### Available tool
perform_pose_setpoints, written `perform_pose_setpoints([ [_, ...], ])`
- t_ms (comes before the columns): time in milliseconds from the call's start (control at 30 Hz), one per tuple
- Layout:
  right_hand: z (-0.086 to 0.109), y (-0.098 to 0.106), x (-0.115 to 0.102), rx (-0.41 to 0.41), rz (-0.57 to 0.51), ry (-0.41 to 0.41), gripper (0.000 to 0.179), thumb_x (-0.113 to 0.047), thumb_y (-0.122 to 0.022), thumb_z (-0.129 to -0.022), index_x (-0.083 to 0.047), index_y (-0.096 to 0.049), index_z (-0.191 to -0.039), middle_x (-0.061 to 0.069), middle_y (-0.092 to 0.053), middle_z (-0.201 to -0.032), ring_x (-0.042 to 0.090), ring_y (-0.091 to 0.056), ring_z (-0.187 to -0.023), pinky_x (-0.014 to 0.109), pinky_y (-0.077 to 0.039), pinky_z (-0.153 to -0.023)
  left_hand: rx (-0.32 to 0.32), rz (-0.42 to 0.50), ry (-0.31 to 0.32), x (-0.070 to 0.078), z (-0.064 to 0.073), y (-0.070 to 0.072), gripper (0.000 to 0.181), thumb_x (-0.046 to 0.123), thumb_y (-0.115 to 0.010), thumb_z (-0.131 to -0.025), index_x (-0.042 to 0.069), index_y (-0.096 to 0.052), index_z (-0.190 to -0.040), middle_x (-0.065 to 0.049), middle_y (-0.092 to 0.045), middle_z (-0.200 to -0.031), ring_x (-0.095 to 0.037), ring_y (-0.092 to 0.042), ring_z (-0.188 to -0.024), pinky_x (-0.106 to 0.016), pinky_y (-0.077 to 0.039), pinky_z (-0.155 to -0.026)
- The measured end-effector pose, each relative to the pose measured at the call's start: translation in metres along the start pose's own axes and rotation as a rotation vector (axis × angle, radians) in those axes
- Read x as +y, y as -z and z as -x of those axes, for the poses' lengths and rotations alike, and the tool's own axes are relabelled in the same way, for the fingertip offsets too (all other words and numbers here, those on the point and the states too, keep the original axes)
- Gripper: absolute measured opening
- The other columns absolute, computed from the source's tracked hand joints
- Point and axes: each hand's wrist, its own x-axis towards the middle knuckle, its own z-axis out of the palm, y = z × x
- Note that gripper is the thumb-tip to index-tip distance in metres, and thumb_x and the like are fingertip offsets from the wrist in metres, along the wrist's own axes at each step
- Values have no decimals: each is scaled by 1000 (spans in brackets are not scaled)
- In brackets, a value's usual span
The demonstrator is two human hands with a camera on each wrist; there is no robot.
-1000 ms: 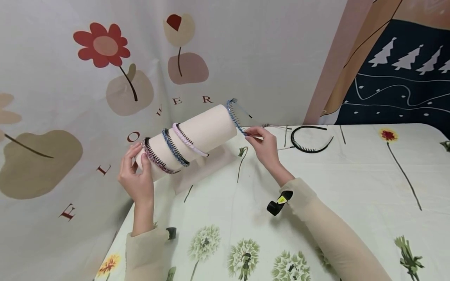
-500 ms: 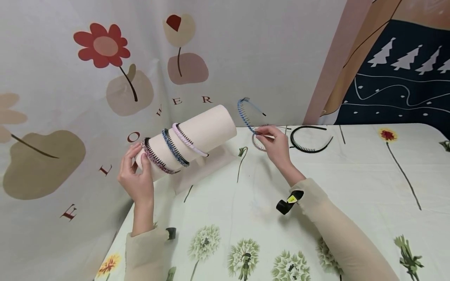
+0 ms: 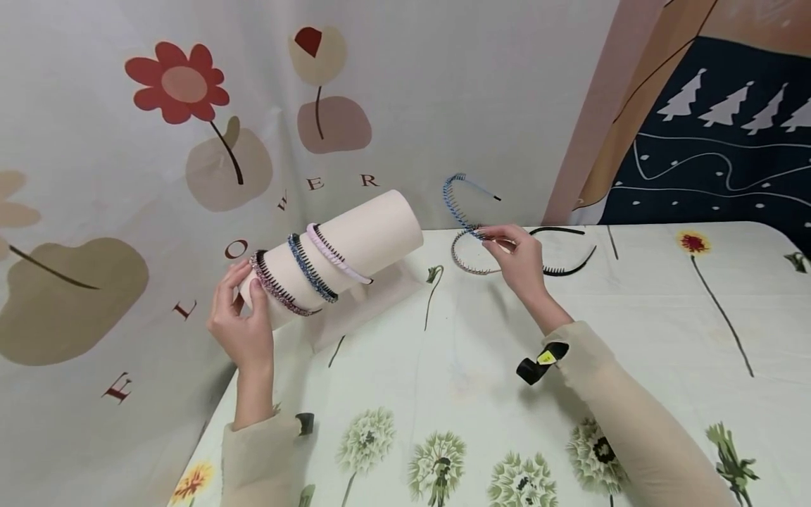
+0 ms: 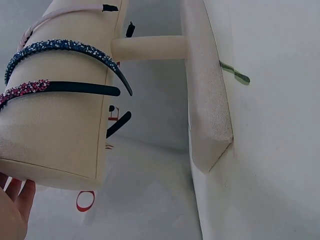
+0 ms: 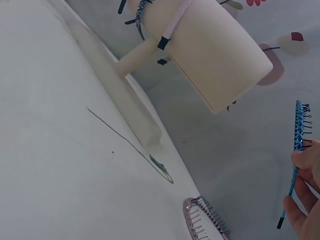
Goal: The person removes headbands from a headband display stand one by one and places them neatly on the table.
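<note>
My left hand (image 3: 243, 320) grips the near end of a cream roll-shaped headband stand (image 3: 383, 225), thumb and fingers on either side. Three toothed headbands sit around the roll: a pink-glitter one (image 3: 279, 290) beside my left fingers, a dark blue glittery one (image 4: 75, 46), and a lavender one (image 3: 336, 255). Off the stand's far end, my right hand (image 3: 521, 264) pinches a light blue toothed headband (image 3: 451, 201) near one end, holding it raised. In the right wrist view, its black tip pokes out below the fingers (image 5: 307, 182). The roll's far half carries no headband.
Behind my right hand lie a pinkish toothed headband (image 3: 464, 262) and a black toothed one (image 3: 573, 269), partly hidden by the hand. The stand's flat base (image 4: 207, 100) rests on the flower-print tablecloth (image 3: 456, 366). A printed cloth backdrop (image 3: 405, 91) rises close behind.
My right hand has carried the light blue headband rightward, away from the roll's far end, to above the headbands on the table. The left hand keeps its grip on the stand.
</note>
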Motion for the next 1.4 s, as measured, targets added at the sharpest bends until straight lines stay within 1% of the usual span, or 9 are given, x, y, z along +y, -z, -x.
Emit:
perform_pose_setpoints([
  [200, -2, 11, 4, 24, 28, 24, 17, -1, -68, -91, 1, -74, -107, 16, -70, -110, -3, -58, -93, 10, -51, -89, -2, 1, -5, -1, -1, 0, 23, 2, -61, -90, -6, -71, -109, -11, -73, -119, -18, -64, -123, -14, -53, -93],
  [433, -1, 22, 6, 42, 82, 41, 17, -3, -69, -91, 0, -75, -106, 14, -69, -106, -4, -56, -92, 5, -48, -85, -4, 8, -2, -3, -1, 0, 23, 2, -61, -90, -6, -72, -108, -12, -73, -119, -20, -64, -123, -15, -54, -93],
  [567, 0, 29, 6, 44, 114, 36, 18, -4, -68, -92, -1, -74, -108, 12, -70, -107, -4, -55, -92, 9, -50, -89, -5, 3, -2, -3, -1, 0, 23, 1, -61, -90, -6, -71, -109, -11, -73, -120, -13, -63, -123, -15, -54, -94],
  [733, 0, 36, 7, 40, 142, 28, 19, -5, -67, -92, -2, -73, -110, 13, -70, -110, -6, -55, -91, 29, -55, -98, -7, -2, 2, -4, -1, 0, 23, 2, -61, -90, -6, -71, -109, -11, -73, -120, -9, -62, -123, -16, -54, -95],
  [800, 0, 39, 7, 38, 145, 25, 18, -5, -67, -93, -1, -73, -110, 13, -70, -111, -8, -55, -92, 34, -55, -99, -8, -4, 3, -5, -1, 0, 23, 2, -61, -90, -5, -72, -109, -10, -73, -120, -9, -62, -123, -16, -54, -95],
  [1033, 1, 50, 9, 41, 177, 15, 18, -7, -67, -93, -2, -73, -110, 12, -70, -110, -10, -53, -94, 28, -54, -100, -7, -13, 1, -7, 0, 0, 23, 3, -61, -91, -5, -72, -109, -9, -73, -120, -11, -62, -124, -16, -54, -94],
  [1200, 1, 58, 10, 47, 199, 8, 19, -6, -67, -93, -1, -72, -110, 13, -69, -110, -10, -53, -95, 31, -54, -102, -5, -17, 1, -7, 0, 0, 23, 3, -61, -90, -4, -72, -109, -9, -73, -120, -9, -62, -125, -16, -54, -94],
  [1300, 2, 62, 11, 55, 211, 8, 19, -6, -67, -93, -1, -73, -110, 13, -70, -110, -10, -53, -94, 28, -54, -102, -3, -15, 0, -7, 0, 0, 22, 2, -61, -90, -5, -72, -109, -9, -73, -120, -9, -62, -125, -16, -54, -94],
  [1400, 2, 67, 11, 64, 209, 10, 18, -7, -68, -93, -2, -73, -109, 14, -70, -109, -9, -53, -94, 22, -53, -100, -1, -15, -3, -6, -1, 0, 22, 2, -61, -90, -5, -72, -109, -10, -73, -120, -9, -62, -124, -16, -54, -94],
])
